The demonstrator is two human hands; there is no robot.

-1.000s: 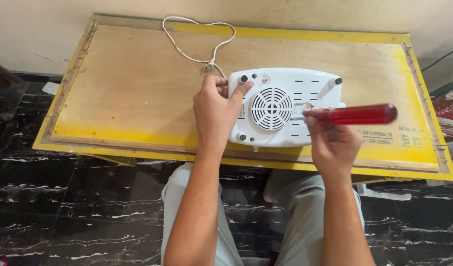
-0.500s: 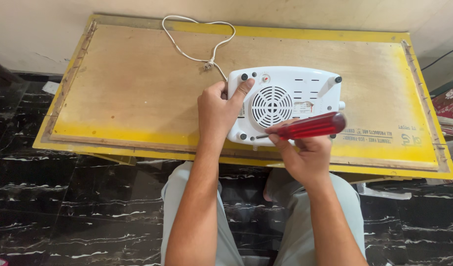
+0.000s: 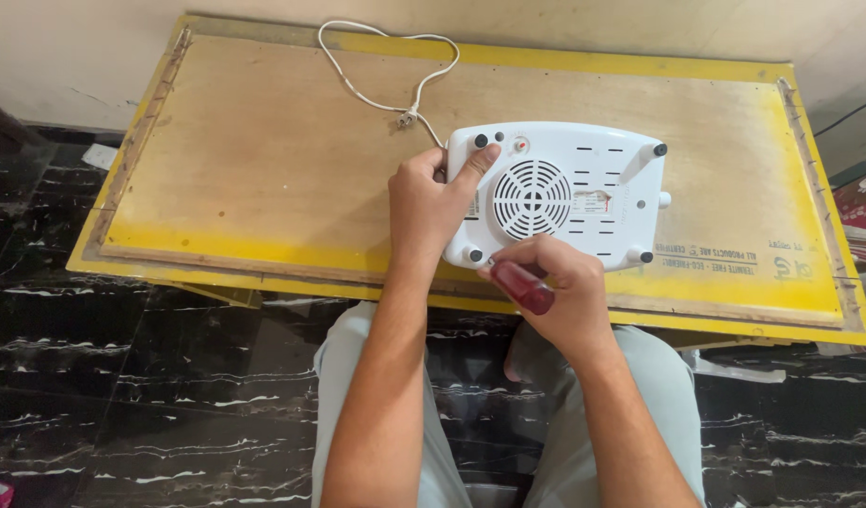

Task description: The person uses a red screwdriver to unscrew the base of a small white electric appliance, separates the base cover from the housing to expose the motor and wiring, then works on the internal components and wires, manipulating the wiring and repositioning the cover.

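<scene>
The head camera is looking down on a low wooden board with a yellow border (image 3: 263, 150), where a white appliance (image 3: 583, 169) is lying upside down, its underside with a round vent grille (image 3: 532, 198) and black rubber feet facing up. The appliance is sitting on the board's near right half, close to the front edge, and its white power cord (image 3: 386, 71) is looping away toward the far side. The left hand (image 3: 433, 202) is resting on the appliance's left end, fingers laid flat and pressed together over the casing, thumb reaching up beside a black foot (image 3: 481, 141), steadying the body. The right hand (image 3: 560, 282) is wrapping its curled fingers around a red-handled screwdriver (image 3: 525, 285), gripping it closed; the handle is pointing back toward the person and the shaft is hiding under the fingers, with the tip apparently meeting the casing near the front left corner, just beside another black foot (image 3: 474, 255). Whether the tip is seated in a screw I cannot tell. As for progress, the work seems to be at an early stage: the bottom panel is still sitting flush on the body, no loose screws are lying on the board, and the other corners are looking untouched, so most of the fastening work appears to be remaining. The person's knees in pale trousers (image 3: 630, 376) are showing below, over a dark marbled floor (image 3: 122, 376).
</scene>
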